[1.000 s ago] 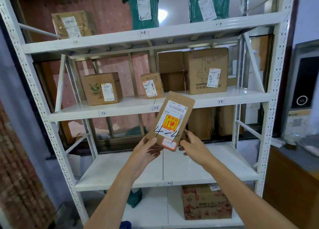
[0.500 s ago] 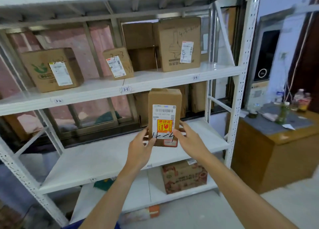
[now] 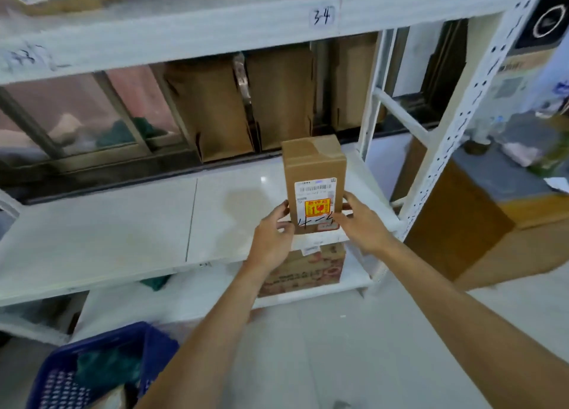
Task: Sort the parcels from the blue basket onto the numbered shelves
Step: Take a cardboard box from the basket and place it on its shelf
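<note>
Parcel [image 3: 314, 174] upright at shelf [image 3: 123, 224] front-right edge; left hand [image 3: 272, 236], right hand [image 3: 361, 224] fingers pinching lower sides

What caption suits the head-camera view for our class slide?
Left hand and right hand hold a brown parcel marked 4-4 upright at the white shelf under the 3-4 label.

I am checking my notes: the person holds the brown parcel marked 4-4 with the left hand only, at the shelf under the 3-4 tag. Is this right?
Not only the left: in the head view the left hand and the right hand both hold the brown parcel marked 4-4, at the shelf under the 3-4 tag.
</note>
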